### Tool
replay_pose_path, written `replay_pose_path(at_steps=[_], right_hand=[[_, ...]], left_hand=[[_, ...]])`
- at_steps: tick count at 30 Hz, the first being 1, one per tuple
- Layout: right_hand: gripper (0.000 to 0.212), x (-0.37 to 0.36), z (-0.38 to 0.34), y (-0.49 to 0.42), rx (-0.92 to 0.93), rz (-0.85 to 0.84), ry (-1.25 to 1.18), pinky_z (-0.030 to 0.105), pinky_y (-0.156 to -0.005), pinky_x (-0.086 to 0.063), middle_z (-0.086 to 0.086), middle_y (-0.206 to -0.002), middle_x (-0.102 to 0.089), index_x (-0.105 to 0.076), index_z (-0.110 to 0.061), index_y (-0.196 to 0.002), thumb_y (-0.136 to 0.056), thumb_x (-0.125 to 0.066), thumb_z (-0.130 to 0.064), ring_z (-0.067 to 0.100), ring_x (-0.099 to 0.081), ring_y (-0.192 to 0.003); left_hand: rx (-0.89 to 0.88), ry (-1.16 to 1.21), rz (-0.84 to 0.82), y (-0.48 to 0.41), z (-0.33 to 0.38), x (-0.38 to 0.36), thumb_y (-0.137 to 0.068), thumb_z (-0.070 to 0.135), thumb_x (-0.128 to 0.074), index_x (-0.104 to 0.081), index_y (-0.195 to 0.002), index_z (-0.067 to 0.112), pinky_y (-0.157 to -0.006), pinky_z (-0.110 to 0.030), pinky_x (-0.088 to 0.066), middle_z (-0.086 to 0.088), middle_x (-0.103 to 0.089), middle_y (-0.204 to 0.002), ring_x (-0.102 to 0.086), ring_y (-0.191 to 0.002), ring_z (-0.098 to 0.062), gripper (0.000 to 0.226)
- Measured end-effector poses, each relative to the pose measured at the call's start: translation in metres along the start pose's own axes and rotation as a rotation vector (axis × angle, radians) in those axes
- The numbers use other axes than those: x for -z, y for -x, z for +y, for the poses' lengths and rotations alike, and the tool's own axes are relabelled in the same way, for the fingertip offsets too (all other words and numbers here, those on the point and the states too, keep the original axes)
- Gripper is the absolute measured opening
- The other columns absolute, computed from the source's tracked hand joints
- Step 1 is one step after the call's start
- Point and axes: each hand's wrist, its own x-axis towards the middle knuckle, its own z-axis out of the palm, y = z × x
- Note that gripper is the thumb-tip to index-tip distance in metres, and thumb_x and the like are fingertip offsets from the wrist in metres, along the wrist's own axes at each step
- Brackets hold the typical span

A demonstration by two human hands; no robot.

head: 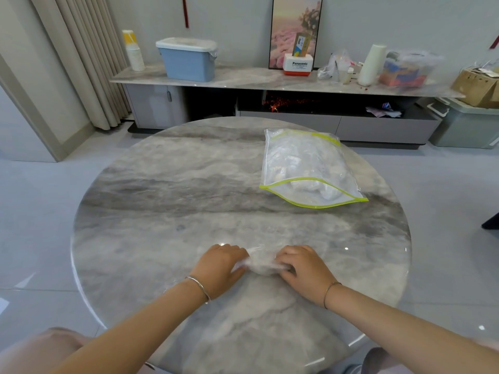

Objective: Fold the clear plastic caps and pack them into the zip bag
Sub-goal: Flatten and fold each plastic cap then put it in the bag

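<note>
A crumpled clear plastic cap point(261, 261) lies on the round marble table point(162, 211) near its front edge. My left hand point(220, 267) holds its left end with curled fingers. My right hand point(302, 265) grips its right end the same way. At the far right of the table lies the zip bag point(305, 168), clear with a yellow-green zip strip, its mouth open toward me. Several folded caps are inside it.
Behind the table runs a low marble-topped cabinet point(243, 79) with a blue lidded bin point(187, 59), paper cups, a framed picture, a white roll and bags. Curtains hang at the left. A grey crate point(464, 125) stands on the floor at the right.
</note>
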Motion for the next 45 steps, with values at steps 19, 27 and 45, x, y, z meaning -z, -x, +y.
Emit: replay_pose_path(at_steps=[19,27,45], right_hand=[[0.03,-0.003,-0.008,-0.007,-0.451,0.078,-0.351,0.023,-0.071,-0.037,-0.009,-0.059,-0.051,-0.043,-0.027,-0.078,-0.075,-0.072,-0.019,0.005,-0.049,-0.06],[0.028,0.018,-0.018,0.003,0.14,0.258,0.063,0.018,-0.088,-0.028,-0.01,-0.106,-0.056,-0.058,-0.025,-0.105,-0.078,-0.052,-0.029,0.005,-0.05,-0.099],[0.044,-0.004,-0.018,0.0,0.118,0.011,0.129,0.015,-0.082,-0.02,-0.015,-0.095,-0.061,-0.064,-0.028,-0.093,-0.073,-0.046,-0.063,0.008,-0.056,-0.087]], left_hand=[[-0.297,0.015,-0.165,0.008,0.008,0.002,-0.096,0.035,-0.034,-0.054,-0.13,0.023,-0.103,-0.028,-0.04,0.007,-0.051,-0.138,-0.048,-0.126,-0.012,0.041],[-0.07,-0.097,-0.302,0.012,0.018,0.008,-0.084,0.074,-0.011,-0.042,-0.139,0.029,-0.101,-0.025,-0.035,0.007,-0.044,-0.14,-0.047,-0.121,-0.014,0.077],[0.153,0.093,-0.383,-0.002,0.013,0.028,-0.086,0.038,-0.061,-0.055,-0.123,0.032,-0.083,-0.018,-0.036,0.012,-0.058,-0.117,-0.052,-0.102,-0.01,0.039]])
